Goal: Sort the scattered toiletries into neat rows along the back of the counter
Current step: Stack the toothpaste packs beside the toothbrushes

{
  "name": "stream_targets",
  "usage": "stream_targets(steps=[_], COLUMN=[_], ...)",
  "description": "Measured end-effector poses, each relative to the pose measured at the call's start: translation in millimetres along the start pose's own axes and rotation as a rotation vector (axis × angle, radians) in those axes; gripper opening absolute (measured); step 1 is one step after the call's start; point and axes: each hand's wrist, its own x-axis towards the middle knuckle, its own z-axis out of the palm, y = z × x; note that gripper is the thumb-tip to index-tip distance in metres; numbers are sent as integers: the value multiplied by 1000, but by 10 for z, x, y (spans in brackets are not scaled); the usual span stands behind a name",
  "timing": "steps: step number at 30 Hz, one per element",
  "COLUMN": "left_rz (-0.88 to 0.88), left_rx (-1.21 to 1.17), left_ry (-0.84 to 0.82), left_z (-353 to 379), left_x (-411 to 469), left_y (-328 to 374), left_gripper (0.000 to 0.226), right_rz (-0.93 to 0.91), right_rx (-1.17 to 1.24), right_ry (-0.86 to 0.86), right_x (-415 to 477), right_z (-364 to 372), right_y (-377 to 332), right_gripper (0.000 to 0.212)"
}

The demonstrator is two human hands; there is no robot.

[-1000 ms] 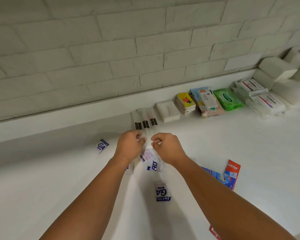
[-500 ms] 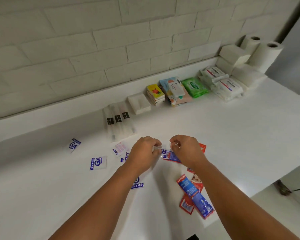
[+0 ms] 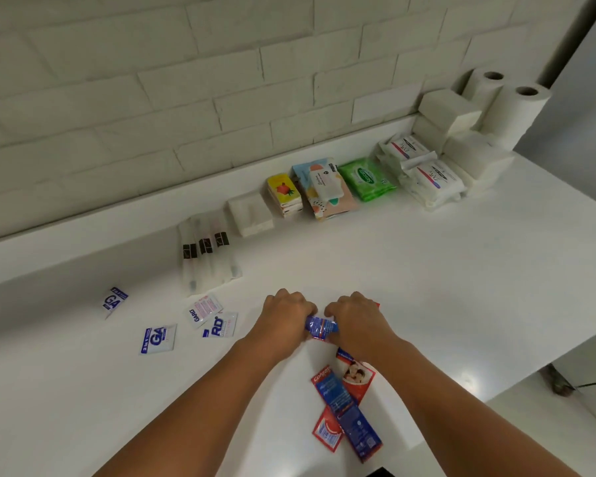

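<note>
My left hand (image 3: 284, 313) and my right hand (image 3: 356, 320) meet at the counter's middle, both with curled fingers on a blue and red toothpaste sachet (image 3: 320, 327). More red and blue toothpaste sachets (image 3: 346, 404) lie in a loose pile near the front edge. Several white and blue shampoo sachets (image 3: 157, 339) are scattered to the left. Along the back stand three wrapped toothbrushes (image 3: 205, 253), a white soap (image 3: 252, 213), a yellow tissue pack (image 3: 284, 194), wipes packs (image 3: 367, 177) and white pad packs (image 3: 424, 172).
White paper stacks (image 3: 449, 111) and two toilet rolls (image 3: 516, 108) fill the back right corner. A brick wall rises behind a raised ledge (image 3: 83, 232). The white counter (image 3: 461, 270) ends at the right and front, with the floor below.
My hands have moved from the shampoo sachets rightward and nearer to the toothpaste sachets, and now hold one of them. The view has swung right, showing the counter's right end.
</note>
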Motion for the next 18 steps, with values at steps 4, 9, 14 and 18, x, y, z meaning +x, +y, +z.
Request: stream_targets(steps=[4, 9, 14, 18], left_rz=[-42, -169, -381, -495], left_rx=[-2, -254, -632, -748], left_ry=[29, 202, 337, 507], left_z=[-30, -34, -248, -382], left_x=[56, 36, -17, -52], left_y=[40, 44, 62, 44], left_gripper=[26, 17, 11, 6], right_rz=[-93, -153, -142, 41], right_rx=[-3, 286, 779, 1245], right_ry=[-70, 13, 120, 86], right_x=[120, 294, 482, 604], right_z=[-111, -305, -608, -755], right_y=[69, 308, 490, 282], right_gripper=[26, 11, 9, 27])
